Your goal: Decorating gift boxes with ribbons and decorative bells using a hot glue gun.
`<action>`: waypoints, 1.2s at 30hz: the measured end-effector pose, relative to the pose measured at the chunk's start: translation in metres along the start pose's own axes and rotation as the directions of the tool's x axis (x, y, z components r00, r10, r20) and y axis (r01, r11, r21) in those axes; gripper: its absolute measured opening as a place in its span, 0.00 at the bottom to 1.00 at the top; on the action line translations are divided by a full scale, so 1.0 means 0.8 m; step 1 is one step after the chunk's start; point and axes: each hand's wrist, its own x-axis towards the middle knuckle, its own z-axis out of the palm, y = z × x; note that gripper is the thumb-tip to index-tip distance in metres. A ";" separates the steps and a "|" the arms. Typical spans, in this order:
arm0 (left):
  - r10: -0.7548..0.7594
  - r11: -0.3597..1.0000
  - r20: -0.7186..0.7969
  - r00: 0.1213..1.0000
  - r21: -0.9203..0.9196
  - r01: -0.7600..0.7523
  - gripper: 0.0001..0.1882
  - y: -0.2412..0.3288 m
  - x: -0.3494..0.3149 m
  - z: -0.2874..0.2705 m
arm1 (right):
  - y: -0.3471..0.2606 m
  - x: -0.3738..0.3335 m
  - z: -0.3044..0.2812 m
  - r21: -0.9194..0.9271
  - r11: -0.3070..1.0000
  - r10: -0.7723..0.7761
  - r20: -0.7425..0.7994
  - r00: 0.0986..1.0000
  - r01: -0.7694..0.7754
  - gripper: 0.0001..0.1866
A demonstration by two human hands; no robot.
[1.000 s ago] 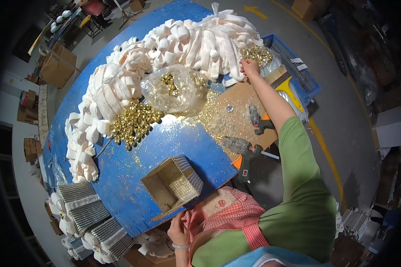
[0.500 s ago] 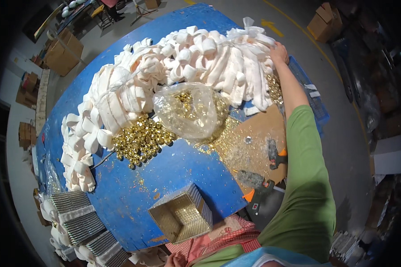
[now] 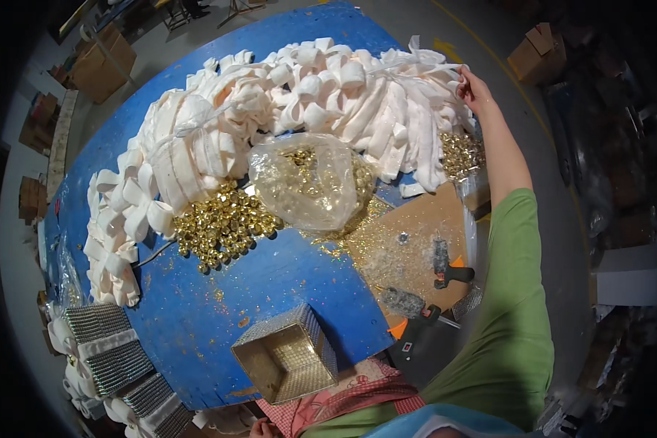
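My right hand is stretched to the far right, its thumb and fingers pinched on the end of a white fabric strip at the edge of a large pile of white strips and bows. Only part of my left hand shows at the lower edge, beside the red-and-white apron; what its fingers do is hidden. Near me on the blue table lies a silver-gold woven-look box, its open side toward me.
Gold bead-like pieces are heaped at the left-centre, beside a clear plastic bag of more. Two glue guns lie around a brown cardboard sheet. Ribboned silver stacks stand lower left. Cartons sit beyond the table.
My right hand has shifted slightly right, from resting against the strips to pinching the end of one. The view has tilted a little. The box and gold pieces stay on the table.
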 end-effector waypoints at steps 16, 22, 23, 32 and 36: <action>-0.136 0.986 -0.016 0.991 -0.104 0.134 0.09 0.008 -0.006 -0.020 | 0.018 -0.014 0.057 -0.964 -0.075 -0.500 -0.184 0.846 -0.254 0.14; -0.095 0.995 0.032 0.995 0.006 0.095 0.09 0.103 0.014 -0.018 | -0.026 -0.036 0.045 -0.992 -0.092 -0.670 0.125 0.732 0.085 0.18; -0.161 0.981 0.018 0.987 -0.105 0.162 0.09 0.118 0.012 -0.017 | -0.038 -0.040 0.047 -0.995 -0.093 -0.728 0.090 0.680 0.032 0.18; -0.044 0.998 0.073 0.996 0.041 0.041 0.09 0.203 -0.008 0.016 | -0.141 -0.236 0.040 -0.604 0.728 -0.359 0.068 0.931 0.325 0.11; 0.356 0.867 0.431 0.829 0.178 -0.465 0.09 0.289 -0.052 0.059 | -0.160 -0.372 0.015 -0.586 0.741 -0.225 0.241 0.944 0.327 0.09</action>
